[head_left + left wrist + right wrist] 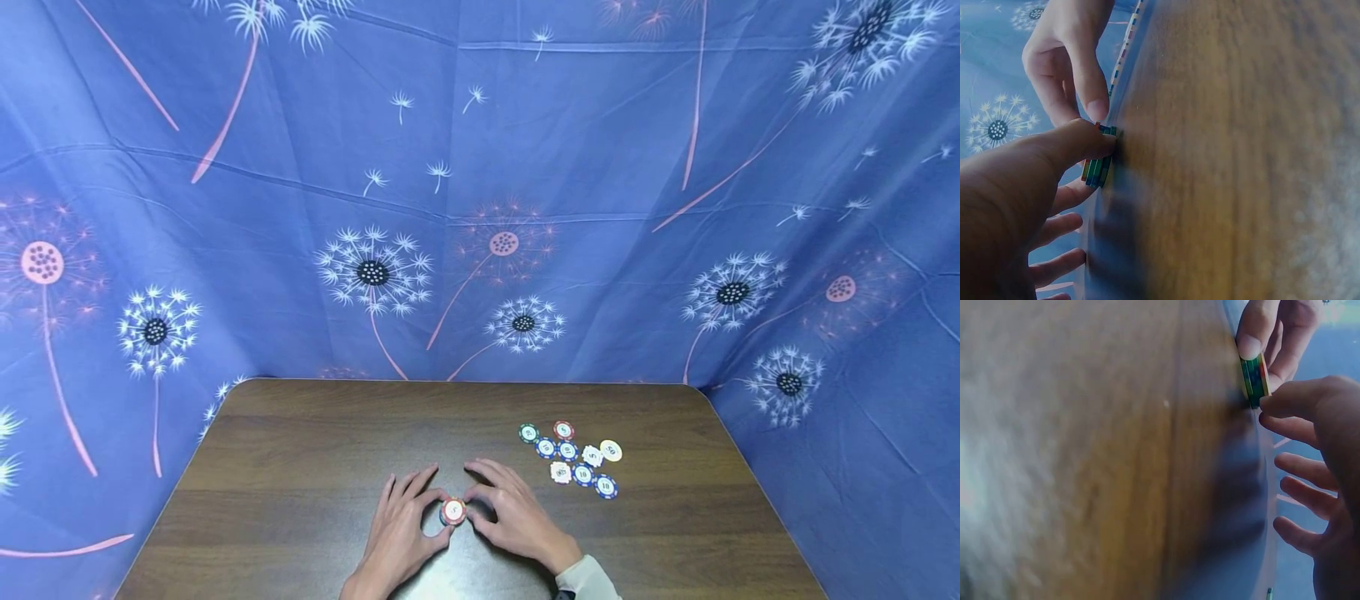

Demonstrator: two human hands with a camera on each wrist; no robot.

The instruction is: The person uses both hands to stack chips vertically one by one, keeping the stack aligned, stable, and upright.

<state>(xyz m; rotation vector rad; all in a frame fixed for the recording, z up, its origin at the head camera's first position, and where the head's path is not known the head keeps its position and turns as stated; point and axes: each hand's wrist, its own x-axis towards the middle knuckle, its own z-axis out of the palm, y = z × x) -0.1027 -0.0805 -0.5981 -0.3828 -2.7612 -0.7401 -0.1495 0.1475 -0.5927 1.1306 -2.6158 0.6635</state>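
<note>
A short stack of poker chips stands on the table between both hands, a red-edged chip marked 5 on top. My left hand pinches the stack from the left, between thumb and index finger, its other fingers spread. The left wrist view shows green and blue edges of the stack below the left thumb. On the right side, my right hand holds the stack's edge with the tips of its thumb and index finger. Its remaining fingers stay apart, as the right wrist view shows beside the stack.
Several loose poker chips, among them a blue chip, a red chip, a green chip and a yellow chip, lie right of the hands. A blue dandelion-print cloth hangs behind the brown table.
</note>
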